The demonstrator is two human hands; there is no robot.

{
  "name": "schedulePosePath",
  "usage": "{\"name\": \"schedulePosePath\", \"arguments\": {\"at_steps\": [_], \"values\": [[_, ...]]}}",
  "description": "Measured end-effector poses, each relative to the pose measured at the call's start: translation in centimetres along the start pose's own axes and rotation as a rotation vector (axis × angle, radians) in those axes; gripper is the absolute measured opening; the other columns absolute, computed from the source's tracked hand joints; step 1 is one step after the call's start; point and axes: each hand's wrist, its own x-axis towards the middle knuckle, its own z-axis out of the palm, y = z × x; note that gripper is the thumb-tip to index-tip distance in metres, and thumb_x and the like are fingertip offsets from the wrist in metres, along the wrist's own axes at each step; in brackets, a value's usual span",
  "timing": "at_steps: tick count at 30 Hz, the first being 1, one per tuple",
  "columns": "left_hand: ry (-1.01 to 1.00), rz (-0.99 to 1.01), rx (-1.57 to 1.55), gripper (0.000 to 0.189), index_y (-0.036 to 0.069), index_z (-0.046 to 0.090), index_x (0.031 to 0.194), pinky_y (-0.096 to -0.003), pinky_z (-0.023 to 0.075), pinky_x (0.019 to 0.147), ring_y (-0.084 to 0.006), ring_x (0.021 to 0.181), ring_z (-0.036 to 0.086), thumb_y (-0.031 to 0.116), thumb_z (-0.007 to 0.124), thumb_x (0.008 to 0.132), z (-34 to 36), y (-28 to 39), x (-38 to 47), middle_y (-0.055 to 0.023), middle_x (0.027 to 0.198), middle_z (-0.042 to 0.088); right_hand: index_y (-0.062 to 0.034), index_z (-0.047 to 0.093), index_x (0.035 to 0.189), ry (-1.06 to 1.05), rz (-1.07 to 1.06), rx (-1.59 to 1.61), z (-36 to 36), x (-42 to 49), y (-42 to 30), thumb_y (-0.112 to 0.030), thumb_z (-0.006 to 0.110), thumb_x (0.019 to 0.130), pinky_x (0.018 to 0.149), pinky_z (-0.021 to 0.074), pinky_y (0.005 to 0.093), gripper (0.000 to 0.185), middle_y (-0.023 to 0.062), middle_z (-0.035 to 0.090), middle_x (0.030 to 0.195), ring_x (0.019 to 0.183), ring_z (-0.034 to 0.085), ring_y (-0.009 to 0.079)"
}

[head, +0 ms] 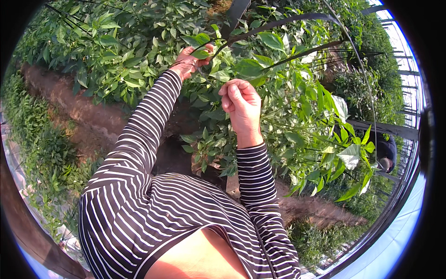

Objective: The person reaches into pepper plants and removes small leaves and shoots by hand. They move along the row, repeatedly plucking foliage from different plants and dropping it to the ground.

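My left hand reaches in among the leaves of a pepper plant. Its fingers are bent around a leaf and a thin dark cord, and foliage partly covers them, so the grip is unclear. Nearer to me, my right hand is raised in front of the foliage, thumb pressed to the curled fingers. Nothing shows between those fingertips. Just above the right hand, broad green leaves hang beside a dark strap that arches over the plants.
Bare soil paths run between the plant rows. A leafy shoot leans out at the right, near a thin hanging line. Beyond it a person in dark clothing is bent over. A grey beam crosses there.
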Motion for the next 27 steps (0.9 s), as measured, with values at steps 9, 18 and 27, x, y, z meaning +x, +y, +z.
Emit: {"name": "schedulePosePath", "arguments": {"at_steps": [9,18,27], "values": [[-0.305,0.008,0.002,0.029,0.006,0.054,0.116,-0.0264,0.0519,0.083,-0.0124,0.094,0.062,0.009,0.067,0.09,5.7,0.8,-3.9,-0.002,0.1,0.061,0.0002,0.064,0.107,0.358,-0.148,-0.184,-2.7,0.8,0.4,-0.014,0.06,0.096,0.066,0.0465,0.0214,0.018,0.0037,0.067,0.087,0.074,0.059,0.0091],[-0.2,-0.031,0.354,0.018,0.0,0.067,0.1,-0.0241,0.0518,0.077,-0.0082,0.083,0.063,0.009,0.073,0.085,9.7,0.2,-8.0,-0.0027,0.092,0.069,-0.0021,0.066,0.098,-0.075,0.399,-0.292,-4.3,-2.1,0.7,-0.013,0.061,0.094,0.056,0.0436,0.0191,0.013,0.0004,0.064,0.074,0.06,0.055,0.0061],[-0.278,0.178,0.914,0.015,0.0,0.064,0.104,-0.0242,0.0512,0.072,-0.0065,0.081,0.06,0.005,0.066,0.089,11.5,-0.4,-10.1,-0.0011,0.089,0.066,-0.0085,0.063,0.089,0.242,0.287,-0.328,-6.2,-2.7,2.3,-0.019,0.066,0.092,0.047,0.0334,0.0189,0.012,-0.004,0.057,0.067,0.052,0.045,0.0042]]}}
